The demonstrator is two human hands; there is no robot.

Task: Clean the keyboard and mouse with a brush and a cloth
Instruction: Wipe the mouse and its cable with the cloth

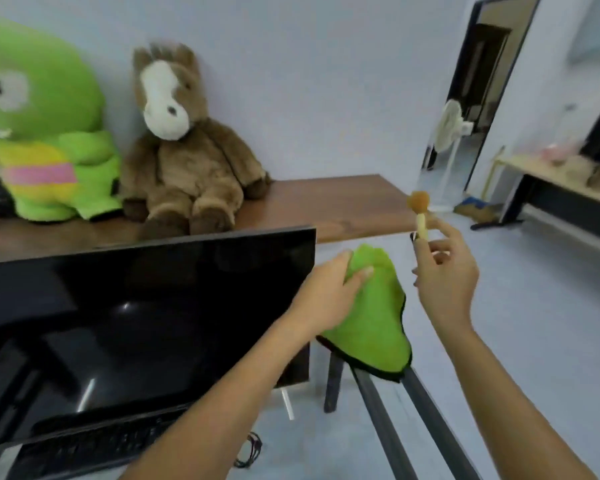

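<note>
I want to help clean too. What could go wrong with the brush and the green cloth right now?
The right hand pinches the small brush only with its fingertips, so it might slip and drop to the floor. The green cloth in the left hand hangs loose near the monitor edge and could snag on it.

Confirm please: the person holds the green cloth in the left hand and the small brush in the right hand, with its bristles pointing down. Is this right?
Not quite. In the head view the brush in the right hand has its bristles pointing up, not down. The rest holds: the left hand holds the green cloth, and the right hand holds the small brush.
</note>
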